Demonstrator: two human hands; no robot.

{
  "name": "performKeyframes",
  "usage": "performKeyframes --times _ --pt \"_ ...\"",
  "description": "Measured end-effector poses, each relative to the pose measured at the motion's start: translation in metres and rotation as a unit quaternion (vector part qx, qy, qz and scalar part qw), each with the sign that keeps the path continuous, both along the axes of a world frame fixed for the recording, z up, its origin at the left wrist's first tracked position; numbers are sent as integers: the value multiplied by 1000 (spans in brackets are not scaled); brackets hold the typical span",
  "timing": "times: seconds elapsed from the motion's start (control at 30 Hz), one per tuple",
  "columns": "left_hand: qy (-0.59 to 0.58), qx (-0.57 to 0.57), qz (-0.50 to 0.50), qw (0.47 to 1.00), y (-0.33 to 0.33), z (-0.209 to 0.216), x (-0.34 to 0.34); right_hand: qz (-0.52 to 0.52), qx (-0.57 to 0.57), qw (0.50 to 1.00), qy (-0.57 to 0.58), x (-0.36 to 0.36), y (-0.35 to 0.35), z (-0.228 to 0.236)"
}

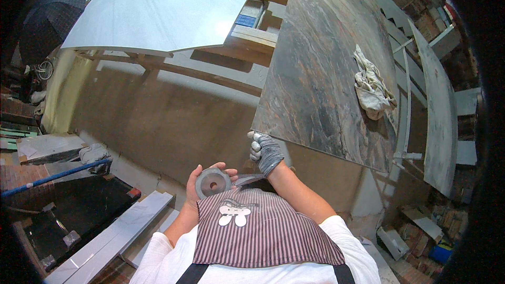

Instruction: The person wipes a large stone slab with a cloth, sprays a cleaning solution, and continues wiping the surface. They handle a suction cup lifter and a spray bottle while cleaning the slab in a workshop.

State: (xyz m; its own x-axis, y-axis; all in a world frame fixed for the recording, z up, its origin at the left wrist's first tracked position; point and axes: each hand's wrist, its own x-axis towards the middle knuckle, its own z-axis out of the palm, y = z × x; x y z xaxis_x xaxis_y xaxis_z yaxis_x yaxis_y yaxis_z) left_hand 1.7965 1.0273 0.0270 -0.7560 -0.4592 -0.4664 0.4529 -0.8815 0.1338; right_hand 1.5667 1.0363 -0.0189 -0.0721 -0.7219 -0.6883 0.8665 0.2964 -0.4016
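Disc (205,184), round and grey, with pale outer band, darker middle and small reddish-brown centre; held in left hand (193,189) between thumb and fingers, broad face turned upward toward the viewer, clear of the slab and just short of its near-left corner. Slab (321,84), long, flat, apparently stone; dark grey with flowing pale veins and rust-brown streaks, glossy at the far end; laid face up, long sides running away, near edge slanting; near-left corner at gloved right hand (267,152), fingers curled, grip unclear.
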Motion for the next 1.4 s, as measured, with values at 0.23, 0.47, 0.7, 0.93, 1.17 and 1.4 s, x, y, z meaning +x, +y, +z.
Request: performKeyframes --times 0.23,0.47,0.7,0.93,1.17,1.4 --pt "-1 4 2 1000 -1 1 -1 -22 49 997 51 -3 3 22" --pt "7 5 -3 1000 -1 0 -10 -35 54 997 46 -13 15 20" --pt "18 9 -21 1000 -2 0 -19 -34 48 998 32 -26 26 12" --pt "30 10 -27 999 -2 0 -25 -15 27 998 46 -32 34 8" --pt "45 6 -32 998 -1 -3 -34 -9 39 999 27 -40 40 5" --pt "-11 2 -39 999 2 3 -50 -16 55 998 23 -47 46 9"
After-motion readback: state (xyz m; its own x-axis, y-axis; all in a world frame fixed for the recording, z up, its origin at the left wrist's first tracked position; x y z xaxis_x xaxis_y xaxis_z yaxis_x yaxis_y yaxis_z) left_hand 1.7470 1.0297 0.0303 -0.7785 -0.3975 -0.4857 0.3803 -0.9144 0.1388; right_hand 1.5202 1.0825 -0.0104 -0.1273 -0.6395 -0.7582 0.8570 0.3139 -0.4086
